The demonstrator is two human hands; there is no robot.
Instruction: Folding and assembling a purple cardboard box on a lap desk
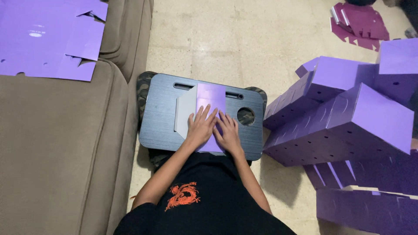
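Left hand [200, 127] and right hand [227, 132], fingers spread, flat side by side on a purple card sheet [210, 99] atop the grey lap counter [162, 117].

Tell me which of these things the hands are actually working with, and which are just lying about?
In hand:
left hand and right hand, both flat on the purple card sheet
grey lap tray under it

Lying about:
folded purple boxes
flat purple sheets on the sofa
maroon sheets
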